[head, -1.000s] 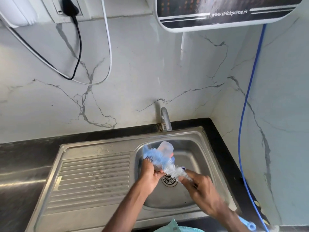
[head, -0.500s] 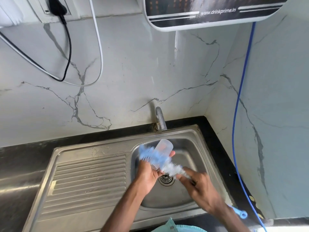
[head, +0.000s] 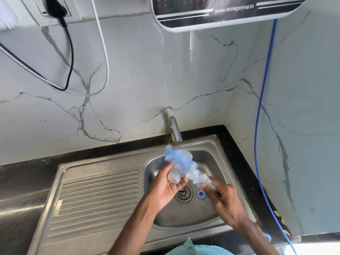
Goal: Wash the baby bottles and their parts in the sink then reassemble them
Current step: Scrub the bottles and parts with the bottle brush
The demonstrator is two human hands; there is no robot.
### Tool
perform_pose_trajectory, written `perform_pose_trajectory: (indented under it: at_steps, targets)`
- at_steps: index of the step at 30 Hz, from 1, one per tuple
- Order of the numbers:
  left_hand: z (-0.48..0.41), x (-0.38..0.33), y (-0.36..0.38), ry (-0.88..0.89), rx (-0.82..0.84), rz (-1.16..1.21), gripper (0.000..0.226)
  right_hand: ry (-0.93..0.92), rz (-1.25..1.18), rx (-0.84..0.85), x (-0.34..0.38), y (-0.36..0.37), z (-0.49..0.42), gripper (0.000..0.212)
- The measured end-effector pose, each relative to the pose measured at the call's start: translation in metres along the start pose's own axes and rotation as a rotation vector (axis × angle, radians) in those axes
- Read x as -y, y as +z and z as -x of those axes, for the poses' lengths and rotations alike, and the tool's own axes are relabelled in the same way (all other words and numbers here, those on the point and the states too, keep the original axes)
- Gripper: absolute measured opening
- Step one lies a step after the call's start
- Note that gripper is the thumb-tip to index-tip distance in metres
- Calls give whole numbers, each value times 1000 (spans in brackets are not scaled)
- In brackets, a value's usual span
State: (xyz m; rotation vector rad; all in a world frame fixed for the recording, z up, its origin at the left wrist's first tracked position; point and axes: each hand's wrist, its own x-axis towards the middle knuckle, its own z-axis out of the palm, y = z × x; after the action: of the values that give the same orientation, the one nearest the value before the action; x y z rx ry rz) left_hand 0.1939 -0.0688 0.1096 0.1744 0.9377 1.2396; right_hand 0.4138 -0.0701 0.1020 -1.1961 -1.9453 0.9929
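Now, in the head view, the brush (head: 185,167) is swinging. Against the picture from half a second back, its blue tip is sitting nearer the back edge of the sink (head: 103,164), just under the tap (head: 174,129), and its bristles are smearing with motion. The right hand (head: 224,201) is standing slightly off the drain (head: 184,193), so a blue ring (head: 201,194) that it was covering is showing on the basin floor just beside the drain. I am reading this as scrubbing in progress, with the ring waiting its turn and reassembly not begun.

The left hand (head: 163,186) is reaching in from the front edge, palm up, its grip clamped around the clear bottle (head: 173,175) and holding it tilted above the basin. The right hand is coming in from the front right corner of the table (head: 22,181), its grip closed on the brush's handle, though blur is hiding how the fingers are lying. Whether the bristles are working inside the bottle or across its outside, I cannot tell.
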Motion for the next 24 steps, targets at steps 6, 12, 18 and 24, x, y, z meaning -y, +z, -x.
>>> perform_pose_trajectory:
  at_steps: [6,12,18,24]
  targets:
    - [-2,-1,-4,-43,2,-48,52,89,1,-118,-11,-9,-2,22]
    - [-3,0,-5,-67,-48,-23,48,42,75,-20,-12,-3,4,23]
    - [-4,0,-13,-60,-11,-30,47,-100,84,68,-8,0,13,19]
    - [-6,2,-10,-67,-55,-56,36,-19,70,-35,-11,-7,2,25]
